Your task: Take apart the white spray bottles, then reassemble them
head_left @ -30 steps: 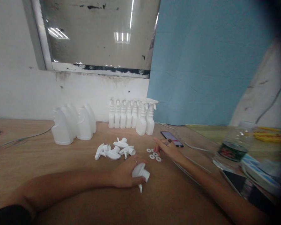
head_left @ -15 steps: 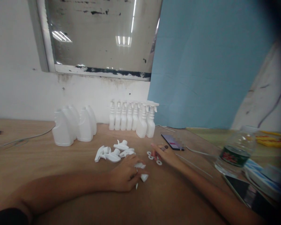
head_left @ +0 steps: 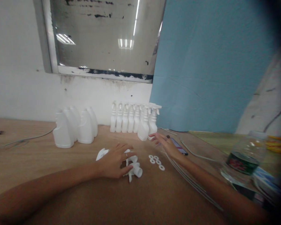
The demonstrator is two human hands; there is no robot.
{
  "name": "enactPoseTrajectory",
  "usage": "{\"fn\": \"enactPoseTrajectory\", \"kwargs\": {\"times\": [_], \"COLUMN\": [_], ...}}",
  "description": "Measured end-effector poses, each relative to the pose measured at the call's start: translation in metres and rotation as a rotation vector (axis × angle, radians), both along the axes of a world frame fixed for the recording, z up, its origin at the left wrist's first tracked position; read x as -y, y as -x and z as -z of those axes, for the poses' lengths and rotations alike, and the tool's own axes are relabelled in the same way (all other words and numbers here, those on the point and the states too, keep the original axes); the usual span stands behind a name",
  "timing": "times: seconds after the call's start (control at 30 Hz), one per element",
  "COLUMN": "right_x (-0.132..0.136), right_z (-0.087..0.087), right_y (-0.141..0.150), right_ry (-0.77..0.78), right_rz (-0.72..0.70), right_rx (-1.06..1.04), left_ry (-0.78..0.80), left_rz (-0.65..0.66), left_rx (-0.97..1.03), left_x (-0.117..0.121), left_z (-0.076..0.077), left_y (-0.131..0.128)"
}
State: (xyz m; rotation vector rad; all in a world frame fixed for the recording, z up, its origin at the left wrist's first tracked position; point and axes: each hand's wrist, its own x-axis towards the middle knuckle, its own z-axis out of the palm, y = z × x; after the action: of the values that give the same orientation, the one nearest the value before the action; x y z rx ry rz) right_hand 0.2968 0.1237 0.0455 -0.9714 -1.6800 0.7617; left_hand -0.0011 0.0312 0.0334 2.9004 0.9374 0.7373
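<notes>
My left hand [head_left: 115, 161] lies over a pile of white trigger spray heads [head_left: 137, 171], palm down. Its fingers are spread, and the thumb touches or nearly touches the nearest heads. Another white spray head [head_left: 102, 153] shows at the pile's left end; the palm hides some of the pile. My right hand [head_left: 164, 144] is above the table in front of the spray bottles [head_left: 144, 129], fingers stretched to the left, with nothing clearly visible in them. Several white ring washers [head_left: 156, 160] lie flat between the hands. Thin white tubes [head_left: 192, 179] run beneath my right forearm.
White bottles without spray heads [head_left: 63, 132] stand at the back left. A phone [head_left: 179, 146] lies just behind my right hand, beside a cable [head_left: 196, 152]. A large clear water bottle [head_left: 242, 161] stands at the right.
My right hand has moved away from the washers, up and back toward the spray bottles. My left hand has shifted left and opened wider over the spray heads. More tubes show beneath the right forearm.
</notes>
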Motion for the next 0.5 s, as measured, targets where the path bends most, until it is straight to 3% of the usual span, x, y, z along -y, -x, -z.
{"fn": "enactPoseTrajectory", "kwargs": {"times": [0.13,0.23,0.37,0.5], "right_x": [-0.025,-0.042,-0.056,-0.061], "right_z": [-0.029,-0.052,-0.073,-0.084], "right_y": [0.009,0.014,0.019,0.023], "right_ry": [0.105,0.197,0.284,0.338], "right_rz": [-0.079,-0.138,-0.197,-0.259], "right_rx": [-0.181,-0.336,-0.498,-0.597], "left_ry": [-0.008,0.063,0.154,0.197], "left_rz": [-0.259,-0.416,-0.417,-0.348], "left_rx": [-0.046,-0.096,-0.059,0.021], "left_x": [-0.001,0.0,-0.003,-0.017], "left_z": [0.014,0.029,0.046,0.051], "left_y": [0.038,0.053,0.048,0.033]}}
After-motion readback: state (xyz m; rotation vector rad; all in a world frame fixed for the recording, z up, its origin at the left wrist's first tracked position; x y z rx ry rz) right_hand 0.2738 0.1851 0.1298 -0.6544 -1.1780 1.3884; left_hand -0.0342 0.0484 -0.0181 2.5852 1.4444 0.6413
